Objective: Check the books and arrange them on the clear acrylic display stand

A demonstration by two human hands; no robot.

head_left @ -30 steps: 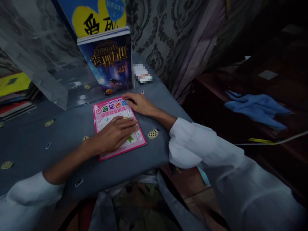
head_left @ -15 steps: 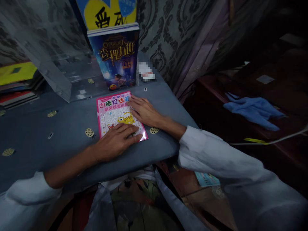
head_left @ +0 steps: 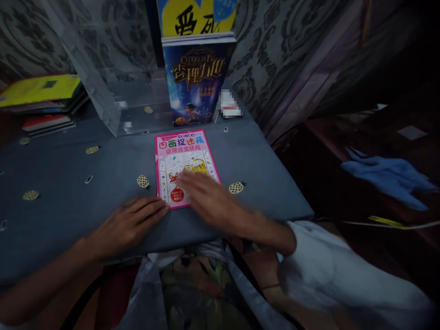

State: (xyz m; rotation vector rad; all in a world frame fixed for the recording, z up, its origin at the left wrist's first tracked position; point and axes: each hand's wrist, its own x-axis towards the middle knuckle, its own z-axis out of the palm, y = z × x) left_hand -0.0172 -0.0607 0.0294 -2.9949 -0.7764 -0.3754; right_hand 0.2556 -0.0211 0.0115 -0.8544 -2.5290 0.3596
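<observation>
A pink-bordered picture booklet with a cartoon cat and fox on its cover lies flat on the cloth-covered table. At its lower left corner rests my left hand, palm down with the fingers stretched out and their tips touching the edge. My right hand, slightly blurred, is over the lower right part of the cover with its fingers extended. It hides that part of the picture, and whether it presses on the cover I cannot tell. Neither hand grips anything.
Upright books stand in a clear acrylic holder behind the booklet. A stack of books lies at the back left. The table's right edge drops off toward a dark red surface with a blue cloth.
My left hand has slid off the cover to its lower left corner. My right hand has come down from the booklet's upper right edge to the lower cover. The view has shifted left.
</observation>
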